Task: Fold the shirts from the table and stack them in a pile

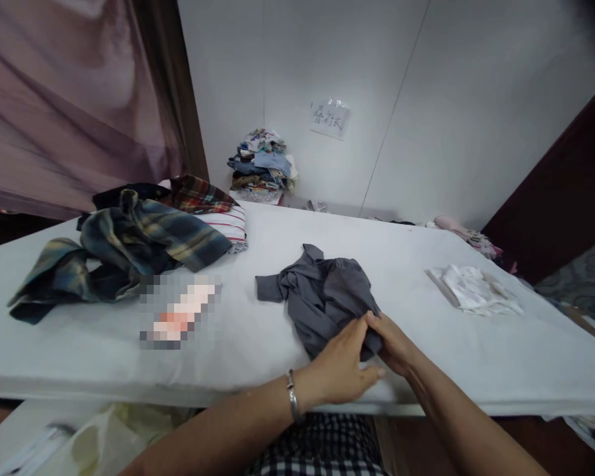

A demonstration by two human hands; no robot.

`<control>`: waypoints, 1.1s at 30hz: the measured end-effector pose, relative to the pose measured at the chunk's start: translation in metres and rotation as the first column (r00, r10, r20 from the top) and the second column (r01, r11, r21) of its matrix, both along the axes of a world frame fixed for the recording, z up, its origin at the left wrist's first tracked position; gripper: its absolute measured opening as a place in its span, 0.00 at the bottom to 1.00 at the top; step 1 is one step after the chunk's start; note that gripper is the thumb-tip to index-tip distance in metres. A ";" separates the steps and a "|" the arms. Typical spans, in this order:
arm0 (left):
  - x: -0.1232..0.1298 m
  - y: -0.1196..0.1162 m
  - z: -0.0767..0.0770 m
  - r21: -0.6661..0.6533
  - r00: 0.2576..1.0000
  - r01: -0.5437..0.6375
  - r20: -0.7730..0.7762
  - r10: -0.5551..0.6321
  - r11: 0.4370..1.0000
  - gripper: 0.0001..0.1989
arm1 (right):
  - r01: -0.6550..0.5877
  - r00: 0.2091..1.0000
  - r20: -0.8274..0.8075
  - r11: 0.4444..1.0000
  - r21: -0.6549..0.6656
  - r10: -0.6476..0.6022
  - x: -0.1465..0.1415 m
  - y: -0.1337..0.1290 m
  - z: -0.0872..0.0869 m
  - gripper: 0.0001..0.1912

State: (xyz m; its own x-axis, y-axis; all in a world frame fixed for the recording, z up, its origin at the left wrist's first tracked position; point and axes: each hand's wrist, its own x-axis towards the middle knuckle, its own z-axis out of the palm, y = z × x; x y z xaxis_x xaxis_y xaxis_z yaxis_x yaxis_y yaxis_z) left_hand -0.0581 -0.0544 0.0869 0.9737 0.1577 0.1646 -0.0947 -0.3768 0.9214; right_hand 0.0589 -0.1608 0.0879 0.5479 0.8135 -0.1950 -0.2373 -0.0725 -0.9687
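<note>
A dark grey garment [322, 291] lies crumpled at the middle of the white-covered table, one sleeve pointing left. My left hand [344, 367], with a silver bracelet at the wrist, rests at the garment's lower right part; its thumb is spread away from the fingers, and the fingertips touch the cloth. My right hand [394, 340] pinches the garment's right edge, its fingertips meeting those of my left hand. Part of the cloth is hidden beneath both hands.
Plaid shirts [123, 244] and a striped garment [233, 225] lie at the left. Behind the table stands a tall clothes pile [262, 162]. Folded white cloth [473, 289] sits at the right. A pixelated patch [181, 314] covers something left of the grey garment.
</note>
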 end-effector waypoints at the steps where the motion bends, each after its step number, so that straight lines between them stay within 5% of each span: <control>1: 0.001 -0.007 0.001 0.010 0.998 0.055 -0.028 -0.055 0.998 0.45 | 0.056 0.998 -0.030 0.998 0.012 -0.056 -0.001 -0.004 -0.004 0.22; 3: 0.004 -0.013 0.006 -0.025 0.991 0.102 -0.078 -0.104 0.994 0.40 | 0.158 0.984 -0.087 0.987 0.019 -0.156 0.005 -0.010 -0.009 0.20; 5: 0.008 -0.005 0.013 -0.068 0.994 0.060 -0.083 -0.066 0.996 0.25 | 0.243 0.964 -0.123 0.969 0.047 -0.236 0.013 -0.016 -0.012 0.18; 8: 0.023 0.033 0.024 -0.003 0.984 -0.177 -0.009 0.177 0.984 0.17 | 0.279 0.957 -0.115 0.956 0.091 -0.268 0.019 -0.024 -0.012 0.18; 11: 0.049 0.082 0.028 0.253 0.921 -0.387 0.058 0.385 0.887 0.16 | 0.243 0.969 -0.074 0.963 0.120 -0.236 0.019 -0.028 -0.008 0.22; 16: 0.102 0.122 0.013 0.590 0.966 -0.185 -0.037 0.255 0.786 0.27 | 0.219 0.975 -0.064 0.968 0.123 -0.213 0.015 -0.029 0.002 0.20; 19: 0.125 0.116 0.004 0.630 0.972 -0.100 -0.103 0.210 0.770 0.23 | 0.208 0.978 -0.040 0.971 0.115 -0.204 0.017 -0.032 0.006 0.19; 22: 0.137 0.110 0.008 0.641 0.965 -0.154 -0.066 0.254 0.752 0.15 | 0.215 0.976 -0.046 0.971 0.109 -0.211 0.020 -0.039 0.012 0.20; 25: 0.140 0.119 0.036 0.649 0.921 -0.310 0.022 0.390 0.695 0.16 | 0.201 0.980 -0.020 0.972 0.118 -0.200 0.027 -0.045 0.021 0.25; 29: 0.132 0.144 0.108 0.635 0.819 -0.521 0.185 0.543 0.570 0.16 | 0.198 0.938 0.285 0.980 0.031 -0.199 0.059 -0.038 0.045 0.27; 31: 0.122 0.154 0.151 0.597 0.746 -0.639 0.328 0.579 0.485 0.15 | 0.282 0.813 0.531 0.959 -0.001 -0.238 0.085 -0.027 0.065 0.22; 33: 0.109 0.160 0.194 0.536 0.671 -0.731 0.451 0.588 0.423 0.17 | 0.381 0.598 0.755 0.924 0.029 -0.270 0.112 -0.014 0.089 0.16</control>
